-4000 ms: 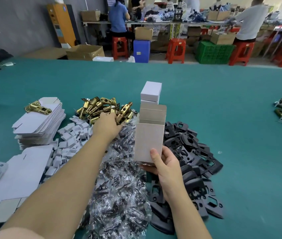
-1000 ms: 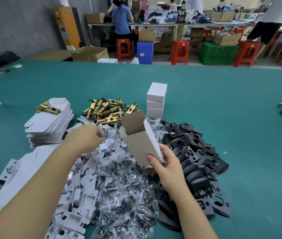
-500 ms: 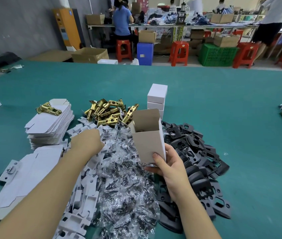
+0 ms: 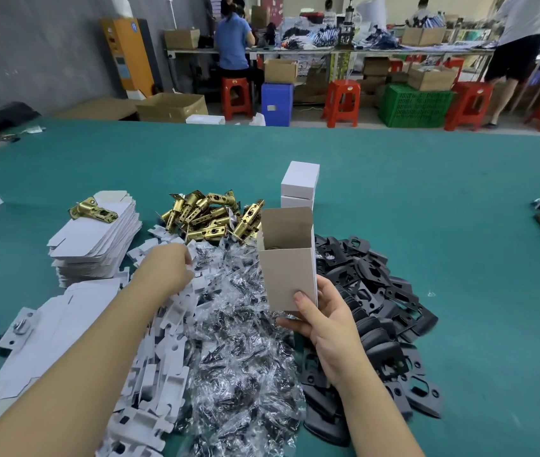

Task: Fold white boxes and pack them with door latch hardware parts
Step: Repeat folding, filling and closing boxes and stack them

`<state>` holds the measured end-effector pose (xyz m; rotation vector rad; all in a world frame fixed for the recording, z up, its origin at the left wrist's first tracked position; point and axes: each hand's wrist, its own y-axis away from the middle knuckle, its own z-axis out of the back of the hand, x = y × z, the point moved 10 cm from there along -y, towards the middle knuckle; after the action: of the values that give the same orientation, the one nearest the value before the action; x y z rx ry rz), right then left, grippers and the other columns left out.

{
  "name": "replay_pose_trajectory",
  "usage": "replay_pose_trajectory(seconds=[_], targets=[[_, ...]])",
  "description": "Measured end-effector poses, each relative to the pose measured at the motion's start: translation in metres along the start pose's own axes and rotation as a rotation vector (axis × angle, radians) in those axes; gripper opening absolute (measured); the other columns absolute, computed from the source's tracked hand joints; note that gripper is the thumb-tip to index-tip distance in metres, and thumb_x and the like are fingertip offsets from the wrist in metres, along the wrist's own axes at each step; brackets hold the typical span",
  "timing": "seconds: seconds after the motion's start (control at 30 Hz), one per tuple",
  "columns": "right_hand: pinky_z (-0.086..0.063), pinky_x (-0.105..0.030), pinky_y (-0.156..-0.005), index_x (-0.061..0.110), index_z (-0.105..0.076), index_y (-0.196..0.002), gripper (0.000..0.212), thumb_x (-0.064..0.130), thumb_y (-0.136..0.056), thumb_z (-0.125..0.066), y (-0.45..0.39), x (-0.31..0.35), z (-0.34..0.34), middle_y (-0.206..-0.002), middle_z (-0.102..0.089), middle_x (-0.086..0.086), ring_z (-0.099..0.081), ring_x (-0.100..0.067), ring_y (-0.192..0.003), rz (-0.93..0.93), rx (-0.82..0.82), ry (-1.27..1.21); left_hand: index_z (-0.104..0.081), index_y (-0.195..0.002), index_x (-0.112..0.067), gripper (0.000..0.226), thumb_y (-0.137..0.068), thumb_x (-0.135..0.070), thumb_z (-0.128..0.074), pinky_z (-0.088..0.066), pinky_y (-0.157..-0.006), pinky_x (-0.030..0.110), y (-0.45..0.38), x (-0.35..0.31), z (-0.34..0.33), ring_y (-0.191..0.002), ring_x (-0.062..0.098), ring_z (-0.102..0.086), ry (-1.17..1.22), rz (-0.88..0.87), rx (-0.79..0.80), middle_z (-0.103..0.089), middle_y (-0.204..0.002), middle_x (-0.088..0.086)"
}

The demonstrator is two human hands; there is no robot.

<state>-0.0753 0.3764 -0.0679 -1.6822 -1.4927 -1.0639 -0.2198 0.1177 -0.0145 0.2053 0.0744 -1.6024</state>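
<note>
I held the open box (image 4: 286, 258) upright in my right hand (image 4: 324, 321) | left hand (image 4: 166, 272) curled on white inserts (image 4: 163, 328), grasp unclear | risk: loose grip tips box, spilling part.

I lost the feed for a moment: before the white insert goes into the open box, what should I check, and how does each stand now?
1. Open box upright, top flap open: ok.
2. Right hand holds the box at its lower end: ok.
3. Latch in the box: something lies inside, cannot tell what.
4. Left hand is on the white inserts: ok.
5. One insert pinched alone: cannot tell, fingers hidden.
6. Finished boxes stand clear behind: ok.
</note>
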Motion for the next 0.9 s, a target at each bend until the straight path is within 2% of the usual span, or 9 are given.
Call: replay_pose_trajectory(seconds=[0.13, 0.2, 0.33, 0.4, 0.43, 0.57, 0.7, 0.83, 0.9], targets=[[-0.064, -0.039, -0.076, 0.026, -0.07, -0.117, 0.035, 0.021, -0.084, -0.077, -0.001, 0.0, 0.001, -0.119, -0.074, -0.007, -0.073, -0.033, -0.107, -0.003, -0.004, -0.005, -0.07, -0.092, -0.019, 0.006, -0.091, -0.022, -0.075, -0.047, -0.056, 0.026, 0.008, -0.009, 0.036, -0.066, 0.011, -0.061, 0.308, -0.05, -0.158, -0.069, -0.086, -0.004], [-0.064, -0.039, -0.076, 0.024, -0.069, -0.119, 0.036, 0.021, -0.084, -0.077, -0.001, -0.001, 0.001, -0.119, -0.074, -0.007, -0.073, -0.033, -0.107, -0.005, -0.005, -0.007, -0.071, -0.087, -0.025, 0.007, -0.088, -0.023, -0.078, -0.047, -0.061, 0.026, 0.017, -0.019, 0.052, -0.073, 0.011, -0.064, 0.477, -0.113, -0.182, -0.072, -0.084, -0.007], [-0.064, -0.039, -0.076, 0.019, -0.065, -0.124, 0.043, 0.021, -0.083, -0.076, -0.001, -0.002, 0.0, -0.119, -0.073, -0.008, -0.073, -0.033, -0.108, -0.004, -0.001, -0.002, -0.076, -0.096, -0.035, 0.02, -0.091, -0.016, -0.075, -0.054, -0.075, 0.027, 0.038, -0.039, 0.076, -0.085, 0.006, -0.07, 0.792, -0.235, -0.167, -0.075, -0.089, -0.016], [-0.064, -0.039, -0.076, 0.018, -0.064, -0.126, 0.044, 0.021, -0.083, -0.076, -0.001, -0.002, 0.0, -0.119, -0.073, -0.008, -0.073, -0.032, -0.108, -0.002, 0.006, -0.003, -0.078, -0.1, -0.034, 0.028, -0.092, -0.008, -0.072, -0.058, -0.079, 0.034, 0.045, -0.047, 0.083, -0.09, 0.014, -0.071, 0.839, -0.277, -0.175, -0.076, -0.091, -0.012], [-0.064, -0.038, -0.076, 0.018, -0.063, -0.126, 0.044, 0.021, -0.083, -0.076, -0.001, -0.001, -0.001, -0.118, -0.074, -0.007, -0.073, -0.031, -0.107, -0.001, 0.01, -0.004, -0.078, -0.099, -0.033, 0.028, -0.092, -0.006, -0.072, -0.058, -0.078, 0.035, 0.049, -0.05, 0.087, -0.089, 0.016, -0.072, 0.854, -0.291, -0.191, -0.076, -0.09, -0.011], [-0.064, -0.036, -0.074, 0.016, -0.063, -0.125, 0.044, 0.021, -0.083, -0.076, 0.0, -0.001, -0.001, -0.117, -0.074, -0.006, -0.074, -0.033, -0.106, -0.002, 0.015, -0.008, -0.076, -0.09, -0.034, 0.03, -0.088, -0.004, -0.075, -0.051, -0.067, 0.015, 0.065, -0.06, 0.108, -0.077, 0.007, -0.068, 0.873, -0.339, -0.317, -0.074, -0.081, -0.011], [-0.064, -0.036, -0.075, 0.015, -0.061, -0.128, 0.046, 0.02, -0.085, -0.074, 0.0, 0.0, -0.001, -0.118, -0.074, -0.007, -0.074, -0.032, -0.107, -0.005, 0.015, 0.01, -0.079, -0.093, -0.023, 0.019, -0.087, -0.004, -0.077, -0.057, -0.075, 0.025, 0.082, -0.076, 0.128, -0.082, 0.015, -0.07, 0.846, -0.435, -0.388, -0.075, -0.088, -0.006], [-0.064, -0.036, -0.077, 0.016, -0.061, -0.13, 0.039, 0.012, -0.093, -0.071, 0.0, -0.002, -0.003, -0.12, -0.073, -0.009, -0.073, -0.031, -0.108, -0.013, 0.025, 0.036, -0.079, -0.095, -0.016, 0.016, -0.089, -0.003, -0.074, -0.047, -0.076, 0.014, 0.107, -0.111, 0.146, -0.084, 0.006, -0.064, 0.594, -0.628, -0.477, -0.072, -0.091, -0.007], [-0.063, -0.037, -0.077, 0.017, -0.061, -0.13, 0.041, 0.014, -0.091, -0.072, 0.001, -0.002, -0.004, -0.122, -0.072, -0.01, -0.073, -0.031, -0.109, -0.017, 0.027, 0.036, -0.078, -0.101, -0.012, 0.018, -0.09, 0.0, -0.071, -0.051, -0.079, 0.025, 0.116, -0.128, 0.147, -0.084, 0.013, -0.064, 0.472, -0.693, -0.504, -0.072, -0.093, -0.001]])
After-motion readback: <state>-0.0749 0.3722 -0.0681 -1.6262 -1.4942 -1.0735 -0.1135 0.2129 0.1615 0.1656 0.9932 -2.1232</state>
